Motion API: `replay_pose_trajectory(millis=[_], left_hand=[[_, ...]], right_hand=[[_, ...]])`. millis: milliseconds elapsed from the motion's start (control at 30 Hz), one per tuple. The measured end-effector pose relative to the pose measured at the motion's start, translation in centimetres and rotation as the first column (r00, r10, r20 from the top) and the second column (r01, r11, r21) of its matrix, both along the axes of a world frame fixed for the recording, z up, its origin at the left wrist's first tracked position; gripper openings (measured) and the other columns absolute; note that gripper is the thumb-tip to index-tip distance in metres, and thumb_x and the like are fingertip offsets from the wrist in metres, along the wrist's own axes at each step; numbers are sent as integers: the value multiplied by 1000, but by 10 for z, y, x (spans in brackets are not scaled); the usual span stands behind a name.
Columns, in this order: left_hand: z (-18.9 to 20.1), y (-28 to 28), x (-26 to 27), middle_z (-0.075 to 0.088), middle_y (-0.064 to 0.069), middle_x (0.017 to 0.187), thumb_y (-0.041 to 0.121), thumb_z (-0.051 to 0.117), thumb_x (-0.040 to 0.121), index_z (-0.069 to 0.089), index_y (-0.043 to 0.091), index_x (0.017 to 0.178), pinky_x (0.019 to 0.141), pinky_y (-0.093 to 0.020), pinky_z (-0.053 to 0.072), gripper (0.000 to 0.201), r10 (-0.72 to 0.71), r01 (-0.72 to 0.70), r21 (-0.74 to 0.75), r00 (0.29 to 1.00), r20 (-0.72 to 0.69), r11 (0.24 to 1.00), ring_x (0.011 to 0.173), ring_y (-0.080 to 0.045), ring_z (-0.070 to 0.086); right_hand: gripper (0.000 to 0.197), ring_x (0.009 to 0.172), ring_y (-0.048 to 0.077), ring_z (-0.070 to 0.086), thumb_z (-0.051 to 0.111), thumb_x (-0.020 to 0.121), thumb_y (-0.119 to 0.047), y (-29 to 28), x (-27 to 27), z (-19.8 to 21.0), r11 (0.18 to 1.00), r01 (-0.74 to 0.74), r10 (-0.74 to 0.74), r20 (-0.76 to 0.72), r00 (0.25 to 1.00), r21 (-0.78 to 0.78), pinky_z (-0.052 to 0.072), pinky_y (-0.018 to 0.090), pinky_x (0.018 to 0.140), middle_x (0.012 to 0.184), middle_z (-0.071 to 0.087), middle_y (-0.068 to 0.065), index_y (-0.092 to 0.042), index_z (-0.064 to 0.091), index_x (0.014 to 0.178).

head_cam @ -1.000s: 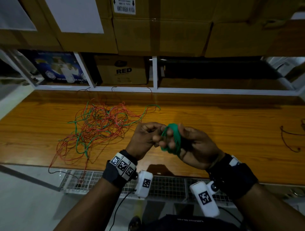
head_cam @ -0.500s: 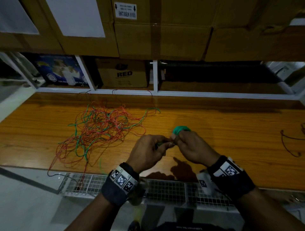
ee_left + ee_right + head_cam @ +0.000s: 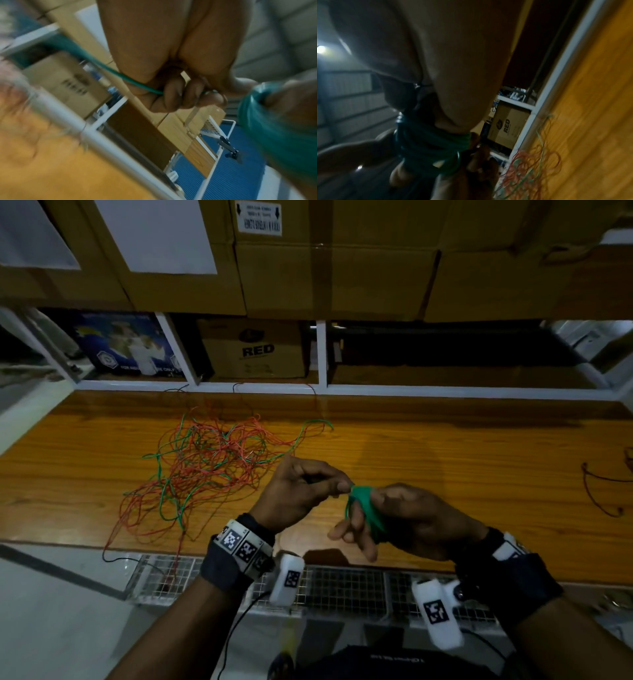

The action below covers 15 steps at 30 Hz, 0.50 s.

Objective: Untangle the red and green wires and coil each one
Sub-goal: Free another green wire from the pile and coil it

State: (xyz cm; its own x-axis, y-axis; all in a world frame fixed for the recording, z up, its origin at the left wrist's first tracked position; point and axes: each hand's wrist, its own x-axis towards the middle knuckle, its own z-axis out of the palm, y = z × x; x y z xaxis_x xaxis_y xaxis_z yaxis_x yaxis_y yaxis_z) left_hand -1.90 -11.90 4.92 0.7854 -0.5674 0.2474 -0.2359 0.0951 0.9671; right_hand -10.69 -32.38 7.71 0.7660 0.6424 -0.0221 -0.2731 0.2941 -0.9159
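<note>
Over a wooden desk (image 3: 445,460) under carton-stacked shelves, the right hand (image 3: 407,522) holds a green wire coil (image 3: 364,503) wound round its fingers; the left hand (image 3: 301,491) pinches the feeding strand. Winding is under way. Next: another wrap, drawing slack from the red-green tangle (image 3: 209,470) lying left.

I see a worktop (image 3: 445,460) of glossy orange-brown wood with a visible grain. At ten o'clock on it lies a tangle of thin, smooth plastic-coated red and green wires (image 3: 212,463). The green coil (image 3: 364,503) shines slightly. The cardboard boxes (image 3: 335,278) at twelve o'clock look matt. The shelf frame (image 3: 322,354) appears to be white painted metal.
</note>
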Motion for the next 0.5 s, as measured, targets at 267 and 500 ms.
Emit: replay_pose_trajectory(millis=[267, 500], left_hand=[[-36, -20, -30, 62, -1, 60, 15, 60, 103, 77, 5, 108, 54, -18, 38, 21, -7, 15, 181, 999, -46, 983, 50, -3, 48], [-26, -6, -33, 70, 5, 65, 31, 59, 104, 76, 21, 112, 50, -23, 41, 21, 9, -98, 439, 980, 200, 893, 47, -5, 53]], right_hand=[[40, 121, 24, 65, 34, 107, -33, 10, 23, 21, 646, 655, -624, -222, 749, 392, 54, 32, 101, 110, 73, 14, -4, 62, 107], [39, 74, -14, 58, 43, 110, -21, 4, 33, -9, 348, 697, -164, 691, 704, -627, 48, 20, 75, 72, 63, -10, -23, 64, 77]])
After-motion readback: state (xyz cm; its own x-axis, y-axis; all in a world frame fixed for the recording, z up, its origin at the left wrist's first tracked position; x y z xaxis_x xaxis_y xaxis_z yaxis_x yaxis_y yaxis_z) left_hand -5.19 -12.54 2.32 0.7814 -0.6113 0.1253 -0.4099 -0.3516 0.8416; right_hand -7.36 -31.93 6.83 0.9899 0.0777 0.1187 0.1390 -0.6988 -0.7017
